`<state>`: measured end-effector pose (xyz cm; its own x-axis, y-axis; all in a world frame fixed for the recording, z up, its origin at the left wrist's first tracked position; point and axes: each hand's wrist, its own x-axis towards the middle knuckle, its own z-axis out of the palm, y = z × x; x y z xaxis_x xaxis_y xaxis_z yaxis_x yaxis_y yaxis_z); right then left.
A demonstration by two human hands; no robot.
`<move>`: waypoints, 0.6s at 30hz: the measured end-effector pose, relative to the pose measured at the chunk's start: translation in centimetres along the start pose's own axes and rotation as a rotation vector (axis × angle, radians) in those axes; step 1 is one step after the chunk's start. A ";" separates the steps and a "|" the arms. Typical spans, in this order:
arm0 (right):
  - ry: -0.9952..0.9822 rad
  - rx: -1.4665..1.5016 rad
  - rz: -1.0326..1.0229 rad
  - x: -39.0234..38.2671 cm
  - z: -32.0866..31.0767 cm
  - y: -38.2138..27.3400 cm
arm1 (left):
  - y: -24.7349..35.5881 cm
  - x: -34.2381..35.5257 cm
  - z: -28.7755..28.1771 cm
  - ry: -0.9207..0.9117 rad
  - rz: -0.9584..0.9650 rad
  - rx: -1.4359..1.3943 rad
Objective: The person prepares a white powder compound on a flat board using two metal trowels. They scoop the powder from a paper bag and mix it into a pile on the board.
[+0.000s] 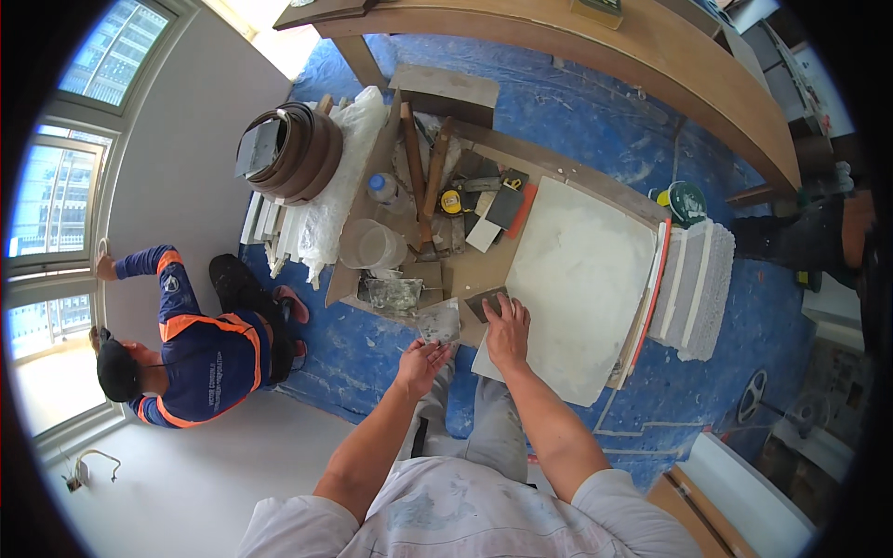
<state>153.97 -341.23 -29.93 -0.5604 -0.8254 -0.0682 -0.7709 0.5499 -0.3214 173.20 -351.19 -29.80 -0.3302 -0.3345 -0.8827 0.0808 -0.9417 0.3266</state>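
My left hand (423, 366) is closed, palm turned up, on the lower edge of a thin greyish square piece (440, 322) with pale smears; its exact kind I cannot make out. My right hand (508, 333) has its fingers over the edge of a dark flat square piece (483, 305), beside the left corner of a large white board (581, 279). Both hands are at the near edge of a low work surface (473, 272). Just beyond my left hand lies a smeared grey flat plate (395, 295).
A tape measure (451, 202), hammers (435, 167), a clear tub (367, 244) and a bottle (387, 190) crowd the surface. Rolled brown edging (296, 153) stands left. A person (209, 339) crouches by the windows. A wooden bench (577, 56) spans the back; blue sheeting (353, 372) covers the floor.
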 end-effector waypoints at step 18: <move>-0.106 0.466 0.419 -9.1 3.6 2.7 | -3.7 5.9 3.0 -0.159 -0.080 0.142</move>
<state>158.02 -332.71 -33.61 -0.7347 -0.5731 -0.3630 -0.2663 0.7358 -0.6226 168.13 -349.54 -35.16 -0.4751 -0.2380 -0.8471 -0.0813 -0.9467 0.3116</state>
